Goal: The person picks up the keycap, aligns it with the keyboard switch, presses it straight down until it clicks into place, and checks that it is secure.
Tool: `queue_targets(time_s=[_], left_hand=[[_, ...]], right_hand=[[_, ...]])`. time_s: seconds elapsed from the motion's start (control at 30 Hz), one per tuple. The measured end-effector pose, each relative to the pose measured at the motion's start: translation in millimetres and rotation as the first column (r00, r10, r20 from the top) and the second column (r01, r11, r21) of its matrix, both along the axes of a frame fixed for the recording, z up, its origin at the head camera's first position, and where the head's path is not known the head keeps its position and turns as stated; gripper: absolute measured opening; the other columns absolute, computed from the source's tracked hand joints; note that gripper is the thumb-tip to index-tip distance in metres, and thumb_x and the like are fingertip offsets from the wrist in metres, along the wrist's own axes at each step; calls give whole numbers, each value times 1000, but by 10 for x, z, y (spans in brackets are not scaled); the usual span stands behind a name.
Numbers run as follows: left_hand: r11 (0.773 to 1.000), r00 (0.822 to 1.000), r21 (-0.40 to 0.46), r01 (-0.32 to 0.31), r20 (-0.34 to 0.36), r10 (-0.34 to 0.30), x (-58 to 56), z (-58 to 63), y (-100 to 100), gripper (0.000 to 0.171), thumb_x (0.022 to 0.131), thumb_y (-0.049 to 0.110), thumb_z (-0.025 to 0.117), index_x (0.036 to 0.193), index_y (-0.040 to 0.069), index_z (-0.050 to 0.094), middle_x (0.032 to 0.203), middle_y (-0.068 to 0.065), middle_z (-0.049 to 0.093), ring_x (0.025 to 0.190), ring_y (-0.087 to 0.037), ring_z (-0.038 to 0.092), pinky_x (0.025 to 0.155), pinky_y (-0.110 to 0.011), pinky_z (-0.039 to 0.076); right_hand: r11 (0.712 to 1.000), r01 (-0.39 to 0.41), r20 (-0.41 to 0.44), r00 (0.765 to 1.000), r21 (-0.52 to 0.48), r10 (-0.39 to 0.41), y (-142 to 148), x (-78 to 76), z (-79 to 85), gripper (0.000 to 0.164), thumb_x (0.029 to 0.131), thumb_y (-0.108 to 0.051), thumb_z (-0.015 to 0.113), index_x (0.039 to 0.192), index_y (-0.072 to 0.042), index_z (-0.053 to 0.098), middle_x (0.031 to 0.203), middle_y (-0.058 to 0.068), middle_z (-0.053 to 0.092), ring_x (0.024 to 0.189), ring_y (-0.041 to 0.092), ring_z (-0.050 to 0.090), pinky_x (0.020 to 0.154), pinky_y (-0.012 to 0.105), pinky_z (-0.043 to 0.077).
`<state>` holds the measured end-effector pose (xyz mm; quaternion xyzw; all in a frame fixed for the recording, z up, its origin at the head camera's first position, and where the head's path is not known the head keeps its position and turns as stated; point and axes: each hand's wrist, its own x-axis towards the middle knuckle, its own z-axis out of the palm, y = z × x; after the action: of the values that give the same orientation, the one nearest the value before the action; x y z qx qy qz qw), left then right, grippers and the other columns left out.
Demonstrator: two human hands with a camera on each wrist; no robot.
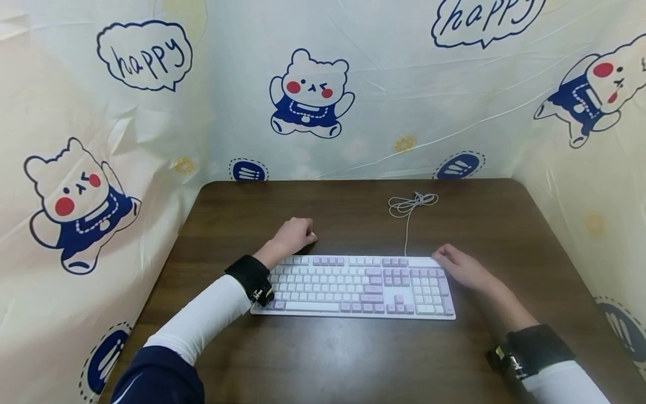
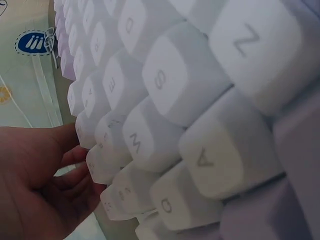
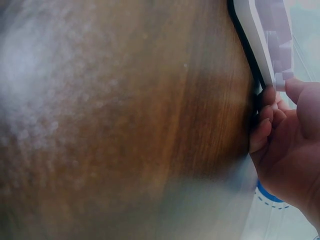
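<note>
A white and lilac keyboard (image 1: 323, 308) lies flat on the brown table. My right hand (image 1: 461, 266) pinches its back right corner. In the right wrist view the thumb (image 3: 295, 89) of the right hand touches the top of that corner, while the other fingers are curled below. My left hand (image 1: 294, 237) is just beyond the back edge, toward the keyboard's left end, its fingers bent and the wrist over the keys. In the left wrist view the keycaps (image 2: 165, 75) hide the fingertips of this hand (image 2: 35, 180), so anything between them cannot be seen.
A pale cable (image 1: 406, 230) runs back from the keyboard to a tied coil (image 1: 411, 204). The table (image 1: 333, 359) extends around the keyboard. Printed cloth (image 1: 383, 84) with bears and "happy" bubbles hangs behind and on both sides.
</note>
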<state>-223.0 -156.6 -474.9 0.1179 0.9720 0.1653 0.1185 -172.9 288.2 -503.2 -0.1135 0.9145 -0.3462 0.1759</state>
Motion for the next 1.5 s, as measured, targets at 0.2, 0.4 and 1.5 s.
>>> queue_targets(time_s=[0.2, 0.4, 1.5], left_hand=[[994, 993, -54, 99, -53, -102, 36, 0, -15, 10, 100, 18, 72, 101, 9, 72, 93, -6, 68, 83, -21, 58, 80, -37, 52], [977, 972, -19, 213, -94, -214, 122, 1, -103, 15, 100, 17, 72, 110, 7, 77, 99, -6, 70, 88, -19, 61, 83, -36, 54], [945, 967, 212, 250, -111, -231, 1400, 310, -1080, 20, 88, 7, 83, 107, 11, 78, 101, 3, 70, 87, -12, 60, 79, -30, 56]], right_hand=[[1000, -3, 13, 1000, 5, 3, -33, 23, -23, 43, 112, -41, 45, 127, -2, 56, 109, 11, 66, 99, 26, 61, 79, 39, 46], [1000, 0, 33, 999, 14, 0, -50, 44, -60, 44, 111, -43, 45, 128, -4, 56, 110, 10, 66, 100, 26, 61, 79, 39, 46], [997, -29, 29, 999, 66, 27, -2, -31, -5, 52, 112, -45, 40, 133, 2, 51, 116, 19, 65, 102, 34, 61, 81, 45, 48]])
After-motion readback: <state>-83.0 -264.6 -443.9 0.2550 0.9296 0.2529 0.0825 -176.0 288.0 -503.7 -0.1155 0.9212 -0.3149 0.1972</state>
